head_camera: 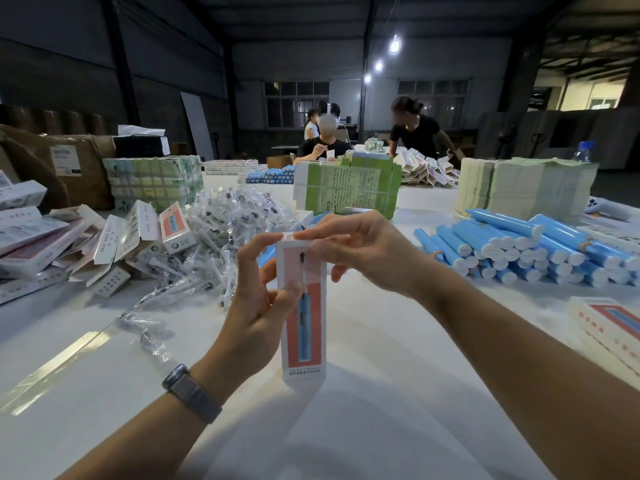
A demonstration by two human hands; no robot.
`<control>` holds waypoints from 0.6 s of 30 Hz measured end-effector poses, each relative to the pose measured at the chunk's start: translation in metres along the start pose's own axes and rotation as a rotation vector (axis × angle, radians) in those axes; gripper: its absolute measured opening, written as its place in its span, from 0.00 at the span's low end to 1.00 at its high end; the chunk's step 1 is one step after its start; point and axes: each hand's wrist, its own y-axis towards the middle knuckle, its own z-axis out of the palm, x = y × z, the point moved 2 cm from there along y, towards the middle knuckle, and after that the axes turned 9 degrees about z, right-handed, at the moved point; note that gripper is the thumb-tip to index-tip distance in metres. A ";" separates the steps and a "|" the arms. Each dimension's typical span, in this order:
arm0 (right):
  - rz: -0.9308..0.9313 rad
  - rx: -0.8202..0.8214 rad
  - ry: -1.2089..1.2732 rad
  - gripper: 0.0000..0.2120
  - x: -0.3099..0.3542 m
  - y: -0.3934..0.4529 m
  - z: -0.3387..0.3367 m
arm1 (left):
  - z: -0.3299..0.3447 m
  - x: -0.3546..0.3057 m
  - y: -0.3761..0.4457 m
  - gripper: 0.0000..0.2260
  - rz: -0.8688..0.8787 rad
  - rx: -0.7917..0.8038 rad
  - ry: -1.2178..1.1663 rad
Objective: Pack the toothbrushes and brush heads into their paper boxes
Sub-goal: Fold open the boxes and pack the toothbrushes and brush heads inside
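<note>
Above table [346, 427], two hands [256, 306] [363, 254], one box [304, 327]

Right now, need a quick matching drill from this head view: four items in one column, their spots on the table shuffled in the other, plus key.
Items:
1. paper box
2. blue toothbrush handles
3. bagged brush heads
4. water bottle

Places:
A. pile left of the hands
B. far right, behind the stacked sheets
C. held upright in both hands
D. stacked right of the hands

Pairs: 1-C, 2-D, 3-A, 4-B
</note>
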 end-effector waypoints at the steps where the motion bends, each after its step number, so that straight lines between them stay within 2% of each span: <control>1: -0.003 -0.044 0.017 0.10 -0.003 0.001 0.002 | 0.001 0.002 0.001 0.21 -0.003 -0.014 0.022; 6: -0.045 -0.411 -0.153 0.09 -0.012 0.003 0.004 | 0.002 0.008 0.002 0.25 -0.019 -0.057 0.145; 9: 0.001 -0.562 -0.197 0.05 -0.017 0.004 0.014 | 0.004 0.008 -0.003 0.28 -0.013 0.063 0.104; 10: 0.033 -0.573 -0.223 0.06 -0.018 0.003 0.018 | 0.006 0.009 -0.004 0.30 -0.020 0.098 0.098; 12: 0.098 -0.517 -0.324 0.15 -0.016 -0.002 0.020 | 0.007 0.013 -0.004 0.36 -0.042 0.120 0.149; 15: 0.134 -0.346 -0.497 0.30 -0.013 -0.014 0.024 | 0.008 0.015 -0.005 0.35 -0.042 0.114 0.152; 18: 0.139 -0.358 -0.583 0.30 -0.006 -0.027 0.023 | 0.006 0.023 -0.005 0.30 -0.041 0.143 0.126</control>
